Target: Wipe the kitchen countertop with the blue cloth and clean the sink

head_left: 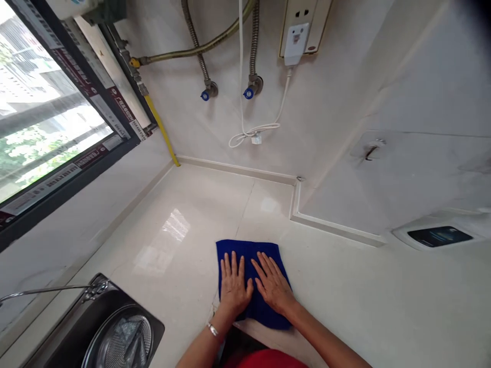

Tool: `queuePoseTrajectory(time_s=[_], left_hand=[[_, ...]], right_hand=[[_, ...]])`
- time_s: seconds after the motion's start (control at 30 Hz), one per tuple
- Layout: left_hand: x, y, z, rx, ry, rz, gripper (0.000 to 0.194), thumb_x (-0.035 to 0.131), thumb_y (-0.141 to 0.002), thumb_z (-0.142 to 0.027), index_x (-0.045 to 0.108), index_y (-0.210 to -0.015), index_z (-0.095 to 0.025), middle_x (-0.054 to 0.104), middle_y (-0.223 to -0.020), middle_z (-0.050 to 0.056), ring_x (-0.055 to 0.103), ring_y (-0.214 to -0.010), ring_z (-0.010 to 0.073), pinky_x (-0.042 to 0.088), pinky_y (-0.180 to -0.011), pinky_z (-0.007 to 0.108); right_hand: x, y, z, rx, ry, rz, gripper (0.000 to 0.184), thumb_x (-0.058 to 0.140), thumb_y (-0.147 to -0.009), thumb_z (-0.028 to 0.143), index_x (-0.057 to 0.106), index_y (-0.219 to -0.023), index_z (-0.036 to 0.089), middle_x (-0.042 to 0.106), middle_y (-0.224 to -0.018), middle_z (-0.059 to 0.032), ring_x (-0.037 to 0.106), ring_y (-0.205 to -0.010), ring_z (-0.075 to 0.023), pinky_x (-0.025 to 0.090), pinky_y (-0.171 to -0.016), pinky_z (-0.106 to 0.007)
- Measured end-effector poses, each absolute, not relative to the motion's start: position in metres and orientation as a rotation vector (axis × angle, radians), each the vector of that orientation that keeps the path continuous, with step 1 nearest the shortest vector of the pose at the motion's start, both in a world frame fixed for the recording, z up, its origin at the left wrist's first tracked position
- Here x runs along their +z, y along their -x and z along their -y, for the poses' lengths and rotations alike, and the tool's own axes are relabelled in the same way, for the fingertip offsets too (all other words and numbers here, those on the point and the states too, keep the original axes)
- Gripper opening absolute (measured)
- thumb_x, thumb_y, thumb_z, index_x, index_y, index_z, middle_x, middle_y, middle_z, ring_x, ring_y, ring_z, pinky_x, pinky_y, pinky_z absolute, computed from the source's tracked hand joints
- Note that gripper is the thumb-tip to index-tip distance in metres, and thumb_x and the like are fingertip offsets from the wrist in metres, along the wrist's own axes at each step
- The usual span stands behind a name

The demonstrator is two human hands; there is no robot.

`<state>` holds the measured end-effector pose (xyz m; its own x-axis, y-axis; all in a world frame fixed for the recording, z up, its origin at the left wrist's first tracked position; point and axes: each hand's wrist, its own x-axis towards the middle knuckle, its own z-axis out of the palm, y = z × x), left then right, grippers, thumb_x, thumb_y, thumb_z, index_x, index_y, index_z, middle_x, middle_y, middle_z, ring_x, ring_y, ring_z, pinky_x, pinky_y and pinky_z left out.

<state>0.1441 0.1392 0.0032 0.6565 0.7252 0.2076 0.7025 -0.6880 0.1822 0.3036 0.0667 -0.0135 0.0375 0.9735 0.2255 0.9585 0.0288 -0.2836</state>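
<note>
A dark blue cloth (249,250) lies spread flat on the pale countertop (203,204), close to its front edge. My left hand (233,283) rests palm down on the cloth's left half, fingers stretched out and apart. On the right half, my right hand (273,283) presses flat in the same way, its fingers pointing up and to the left. The two thumbs nearly meet over the middle of the cloth. A silver bracelet (212,329) circles my left wrist.
At lower left is a sink (159,327) with a faucet (94,289) and a metal strainer basket (148,332). A white cable (241,76) hangs from the back wall beside two blue-handled valves (249,92). A white appliance (402,232) stands at the right. A window (46,102) fills the left.
</note>
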Motion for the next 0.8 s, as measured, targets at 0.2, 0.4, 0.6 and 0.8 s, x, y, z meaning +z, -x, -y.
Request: queuePoseTrajectory(time_s=[0.2,0.4,0.6,0.8], left_hand=[[0.003,-0.185,-0.098,0.351,-2.728,-1.003,0.084,0.052,-0.089,-0.043,0.008,-0.156,-0.018,-0.004,-0.163,0.014,0.002,-0.148,0.0412,0.024,-0.118,0.062],[0.006,-0.179,-0.093,0.311,-2.683,-0.851,0.078,0.047,-0.092,-0.049,0.01,-0.156,-0.024,-0.002,-0.164,0.008,0.002,-0.15,0.0359,0.024,-0.12,0.056],[0.001,-0.137,-0.102,0.318,-2.68,-1.018,0.071,0.047,-0.093,-0.037,0.015,-0.155,-0.028,0.007,-0.164,0.002,0.005,-0.151,0.0292,0.026,-0.121,0.052],[0.004,-0.077,-0.128,0.295,-2.68,-1.274,0.067,0.047,-0.093,-0.038,0.019,-0.154,-0.032,0.015,-0.163,-0.001,0.011,-0.151,0.0276,0.029,-0.119,0.051]], right_hand=[[-0.02,-0.345,-0.007,0.022,2.01,1.937,0.066,0.039,-0.097,0.029,0.011,-0.156,0.025,0.007,-0.164,-0.0054,0.019,-0.149,-0.0274,0.029,-0.118,-0.05],[-0.019,-0.344,0.007,-0.023,2.067,1.933,0.074,0.042,-0.093,0.027,0.005,-0.157,0.019,0.001,-0.164,-0.0103,0.016,-0.149,-0.0343,0.025,-0.118,-0.057],[-0.017,-0.306,-0.03,-0.034,2.016,1.969,0.085,0.046,-0.088,0.027,-0.003,-0.156,0.016,-0.006,-0.163,-0.0123,0.011,-0.148,-0.0399,0.022,-0.117,-0.063],[-0.011,-0.259,-0.079,-0.021,1.885,2.072,0.086,0.05,-0.086,0.025,0.003,-0.156,0.012,-0.002,-0.162,-0.016,0.009,-0.148,-0.0398,0.02,-0.118,-0.061]])
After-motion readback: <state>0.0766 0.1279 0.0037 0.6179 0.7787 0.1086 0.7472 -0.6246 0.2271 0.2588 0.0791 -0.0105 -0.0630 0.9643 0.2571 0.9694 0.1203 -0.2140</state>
